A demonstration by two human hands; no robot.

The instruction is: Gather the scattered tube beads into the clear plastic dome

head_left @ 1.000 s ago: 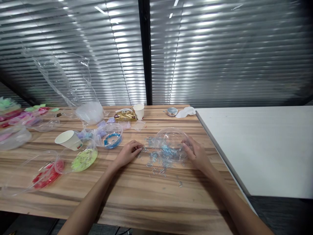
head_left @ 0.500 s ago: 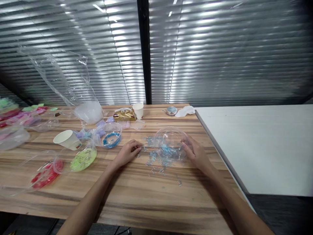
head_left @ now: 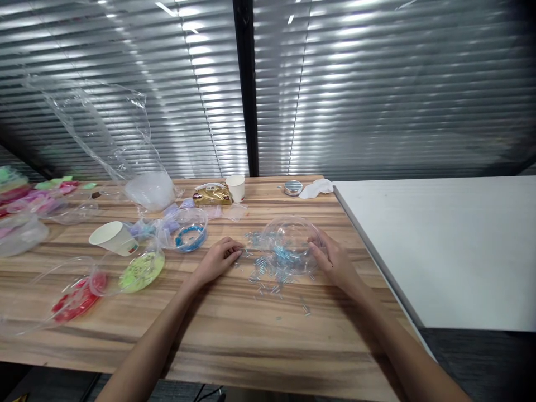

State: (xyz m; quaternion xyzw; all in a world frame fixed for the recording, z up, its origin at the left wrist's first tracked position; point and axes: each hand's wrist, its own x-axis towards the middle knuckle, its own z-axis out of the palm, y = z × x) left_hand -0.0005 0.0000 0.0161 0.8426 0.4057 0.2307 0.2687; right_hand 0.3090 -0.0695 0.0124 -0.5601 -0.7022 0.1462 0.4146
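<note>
My right hand [head_left: 333,258] grips the right side of a clear plastic bowl [head_left: 312,228], thumb and fingers at its wall. Small light-blue tube beads [head_left: 287,254] lie inside the bowl. More of these beads [head_left: 262,266] are scattered on the wood around its left and front sides. My left hand [head_left: 220,258] rests on the table left of the scattered beads, its thumb and fingers pinched together. Whatever may be between those fingertips is too small to make out.
To the left stand clear bowls with blue [head_left: 190,239], yellow-green [head_left: 142,272] and red pieces [head_left: 77,298]. A paper cup [head_left: 113,238] lies tilted by them. Farther back are a gold packet [head_left: 212,194], another paper cup [head_left: 236,188], a round tin [head_left: 293,187] and a white tissue [head_left: 317,188].
The view has shifted very slightly. Both hands, the bowl and the beads keep practically the same places.
</note>
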